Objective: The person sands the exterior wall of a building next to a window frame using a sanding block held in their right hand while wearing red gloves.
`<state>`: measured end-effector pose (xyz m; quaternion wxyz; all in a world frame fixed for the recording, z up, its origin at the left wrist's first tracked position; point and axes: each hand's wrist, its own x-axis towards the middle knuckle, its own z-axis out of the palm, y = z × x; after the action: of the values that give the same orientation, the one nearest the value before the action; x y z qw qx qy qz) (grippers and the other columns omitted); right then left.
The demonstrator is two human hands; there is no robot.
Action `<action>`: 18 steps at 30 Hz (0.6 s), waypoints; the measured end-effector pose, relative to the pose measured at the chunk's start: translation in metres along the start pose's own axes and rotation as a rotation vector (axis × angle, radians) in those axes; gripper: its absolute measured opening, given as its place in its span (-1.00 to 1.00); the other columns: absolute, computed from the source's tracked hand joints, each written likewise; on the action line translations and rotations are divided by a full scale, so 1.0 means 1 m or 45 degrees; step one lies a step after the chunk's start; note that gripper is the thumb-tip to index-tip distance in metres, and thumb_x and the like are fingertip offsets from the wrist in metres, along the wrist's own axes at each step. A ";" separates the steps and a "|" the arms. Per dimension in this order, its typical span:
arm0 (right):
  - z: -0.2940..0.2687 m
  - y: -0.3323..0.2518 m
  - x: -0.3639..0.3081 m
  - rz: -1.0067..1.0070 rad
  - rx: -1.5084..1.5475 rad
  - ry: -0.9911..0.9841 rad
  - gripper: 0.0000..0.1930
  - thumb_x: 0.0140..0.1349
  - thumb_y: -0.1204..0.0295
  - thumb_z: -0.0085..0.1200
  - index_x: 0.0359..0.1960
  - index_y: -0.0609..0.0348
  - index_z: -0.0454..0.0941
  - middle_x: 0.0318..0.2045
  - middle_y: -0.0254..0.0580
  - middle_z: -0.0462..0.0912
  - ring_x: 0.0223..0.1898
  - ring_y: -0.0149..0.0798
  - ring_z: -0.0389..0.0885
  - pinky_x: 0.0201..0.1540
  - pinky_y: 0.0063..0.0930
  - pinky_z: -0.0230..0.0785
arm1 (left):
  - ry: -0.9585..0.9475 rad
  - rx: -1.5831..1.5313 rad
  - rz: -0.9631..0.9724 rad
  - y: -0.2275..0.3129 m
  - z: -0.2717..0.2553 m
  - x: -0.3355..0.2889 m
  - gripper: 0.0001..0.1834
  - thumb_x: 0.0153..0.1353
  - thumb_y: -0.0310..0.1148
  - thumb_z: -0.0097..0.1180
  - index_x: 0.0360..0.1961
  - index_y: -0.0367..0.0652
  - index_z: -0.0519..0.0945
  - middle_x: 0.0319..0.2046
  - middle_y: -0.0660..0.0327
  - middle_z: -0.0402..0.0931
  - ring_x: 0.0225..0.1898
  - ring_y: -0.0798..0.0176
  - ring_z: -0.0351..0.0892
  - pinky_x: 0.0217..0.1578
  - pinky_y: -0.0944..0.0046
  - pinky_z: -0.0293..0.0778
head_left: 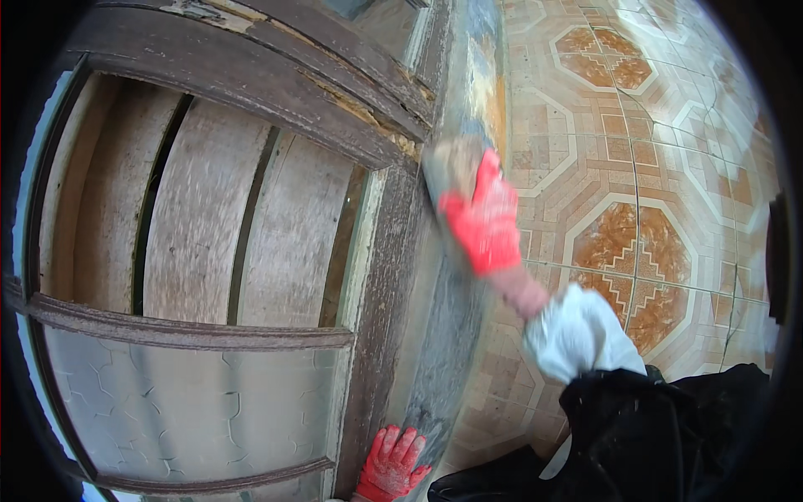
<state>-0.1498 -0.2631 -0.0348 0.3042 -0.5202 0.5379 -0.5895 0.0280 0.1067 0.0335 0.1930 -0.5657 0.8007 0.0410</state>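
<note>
My right hand (485,216), in a red work glove, is closed around a greyish-brown, block-shaped pad (454,161). The pad presses on the grey ledge (447,335) beside the worn dark-brown wooden frame (386,268). Motion blurs both hand and pad, so the pad's exact kind cannot be made out. At the lower edge my left hand (391,463), in a matching dusty red glove, lies flat with its fingers spread where frame and ledge meet. It holds nothing.
Left of the ledge, the frame holds patterned glass (196,410) and an opening backed by weathered boards (201,209). Paint peels and wood is split along the upper rail (335,100). Patterned brown tile floor (636,251) lies to the right. Dark clothing (652,435) fills the lower right.
</note>
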 end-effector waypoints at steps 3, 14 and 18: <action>0.019 0.071 0.124 0.189 -0.236 0.156 -0.54 0.30 0.16 -0.06 0.11 0.21 0.33 -0.24 0.34 0.57 -0.19 0.26 0.59 -0.14 -0.03 0.45 | 0.091 -0.124 0.049 0.006 -0.006 0.006 -0.34 0.10 -0.03 0.13 0.15 -0.23 0.41 0.21 0.00 0.29 0.28 -0.20 0.19 0.31 -0.22 0.12; -0.017 0.003 -0.116 -0.522 -0.189 -0.210 0.04 -0.15 0.22 0.40 0.33 0.27 0.01 0.12 0.25 0.38 0.03 0.21 0.51 0.05 -0.12 0.44 | 0.007 -0.011 0.023 -0.003 0.002 0.002 -0.37 0.02 0.10 0.15 0.03 -0.08 0.49 0.10 0.12 0.36 0.10 -0.17 0.28 0.13 -0.23 0.24; -0.016 -0.015 -0.033 -0.040 0.118 -0.249 -0.16 0.13 0.27 0.22 0.34 0.36 0.04 0.02 0.23 0.51 0.06 0.17 0.53 0.10 -0.18 0.43 | -0.020 0.000 -0.003 -0.004 0.003 0.001 -0.38 0.04 0.09 0.13 0.03 -0.08 0.49 0.10 0.12 0.36 0.09 -0.17 0.28 0.13 -0.24 0.24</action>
<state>-0.1531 -0.2242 -0.0283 0.3696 -0.5689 0.4695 -0.5651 0.0317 0.1054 0.0312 0.1992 -0.5663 0.7985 0.0452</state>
